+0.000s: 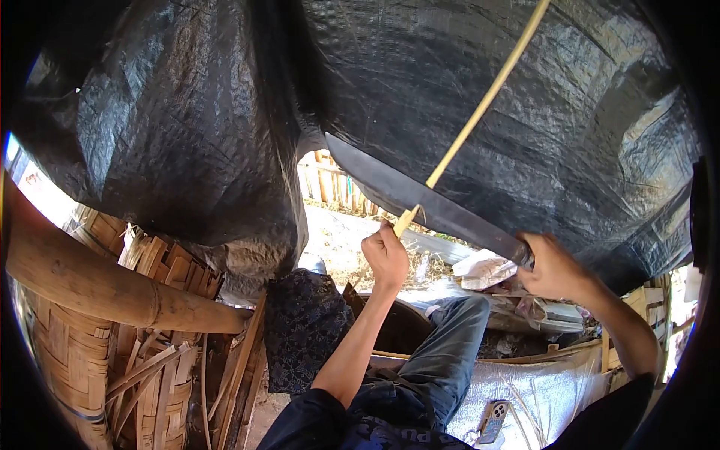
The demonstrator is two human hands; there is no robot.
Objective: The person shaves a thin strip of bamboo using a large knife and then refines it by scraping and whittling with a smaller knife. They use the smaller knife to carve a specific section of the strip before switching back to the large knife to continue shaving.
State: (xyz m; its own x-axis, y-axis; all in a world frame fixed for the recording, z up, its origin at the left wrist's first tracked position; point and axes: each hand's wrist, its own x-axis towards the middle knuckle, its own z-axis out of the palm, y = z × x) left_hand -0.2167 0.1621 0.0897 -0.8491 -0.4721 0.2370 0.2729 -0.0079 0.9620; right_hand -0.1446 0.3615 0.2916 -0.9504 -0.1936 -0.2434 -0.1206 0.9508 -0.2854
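My left hand [386, 256] is closed round the lower end of a long, thin bamboo strip [484, 105], which slants up and to the right out of view. My right hand [553, 268] grips a large machete [409, 189] at its handle, most of which the fingers hide. The dark blade reaches up and to the left, crossing the strip just above my left hand. A small curled shaving [421, 214] shows where blade and strip meet. Whether the edge is cutting into the strip cannot be made out.
Black plastic sheeting [420, 75] hangs overhead and in front. A thick bamboo pole [97, 289] and woven bamboo baskets [71, 360] stand at the left. Dark patterned cloth [304, 330] hangs beside my left arm. A phone [493, 421] lies on a silvery surface [551, 390] by my leg.
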